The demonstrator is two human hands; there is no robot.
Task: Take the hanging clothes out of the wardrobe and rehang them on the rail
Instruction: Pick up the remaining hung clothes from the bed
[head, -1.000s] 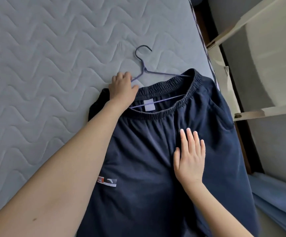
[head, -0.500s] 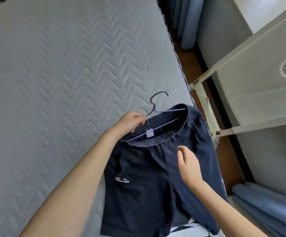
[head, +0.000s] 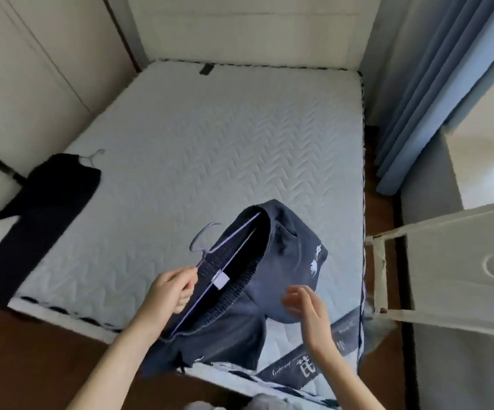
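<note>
Two dark garments, each on its own hanger: the shorts (head: 284, 261) hang lifted over the bed's (head: 210, 137) near right corner, and the other garment (head: 47, 202) lies at its left edge on a pale hanger (head: 94, 155). The left hand's (head: 167, 292) grip pinches the shorts' purple hanger (head: 234, 233) below the hook. The right hand (head: 305, 306) hovers beside them, fingers apart, holding nothing.

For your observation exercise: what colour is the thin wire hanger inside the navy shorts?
Pale lilac: the thin wire hanger shows best in the head view.
</note>
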